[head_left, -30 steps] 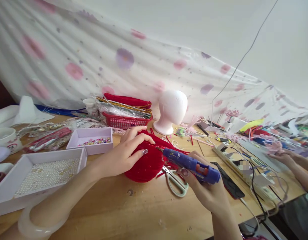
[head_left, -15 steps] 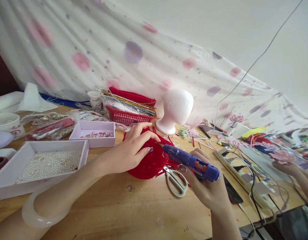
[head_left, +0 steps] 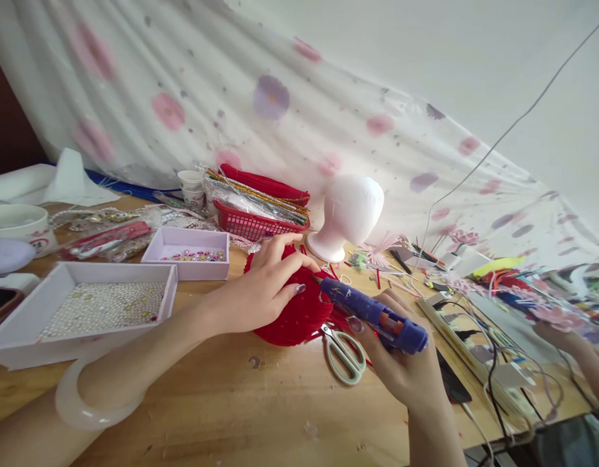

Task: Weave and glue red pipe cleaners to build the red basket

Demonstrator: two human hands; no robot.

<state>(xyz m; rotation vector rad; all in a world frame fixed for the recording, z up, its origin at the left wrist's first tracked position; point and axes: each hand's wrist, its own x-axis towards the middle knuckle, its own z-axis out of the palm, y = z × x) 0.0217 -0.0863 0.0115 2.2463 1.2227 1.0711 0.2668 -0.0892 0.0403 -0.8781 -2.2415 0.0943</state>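
Observation:
My left hand point(head_left: 265, 288) lies curled over a round red piece made of pipe cleaners point(head_left: 294, 314) on the wooden table point(head_left: 221, 408), fingers pressing its top. My right hand point(head_left: 401, 363) grips a blue hot glue gun point(head_left: 374, 314), its nozzle touching the red piece just beside my left fingertips. A pale bangle point(head_left: 92, 405) sits on my left forearm. Pale green scissors point(head_left: 345, 353) lie on the table under the glue gun.
White trays of pearls point(head_left: 99, 308) and coloured gems point(head_left: 192, 250) stand at left. Behind are a red basket of pipe cleaners point(head_left: 257, 220) and a white foam head point(head_left: 350, 214). A power strip with cables point(head_left: 479, 347) lies at right. Another person's hand point(head_left: 562, 327) holds a pink flower.
The view has drifted a little so everything sits slightly right and higher. My hands, the glue gun and the red piece keep the same pose, nozzle still at the piece.

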